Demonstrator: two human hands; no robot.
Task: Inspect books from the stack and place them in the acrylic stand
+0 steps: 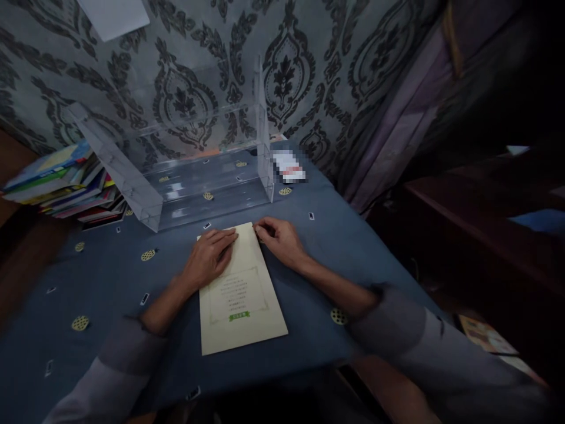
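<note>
While the left hand [210, 256] lies over the left far part of a cream printed paper [242, 291], its fingers extended flat and grasping nothing, the right hand [282, 238] curls at the paper's far right corner, thumb and forefinger close together; whether this grip pinches the edge cannot be told. The paper rests on the near part of the bench [318, 253], which has a blue, pineapple-patterned cover. Its near half bears a framed text, too small to read, and a green label [239, 316]. Beyond the paper stands a clear rack [119, 171]. Stacked books [73, 182] lie left of the rack; a blurred white item [289, 165] lies just beside its right panel. Patterned wallpaper [291, 65] covers the far wall.
</note>
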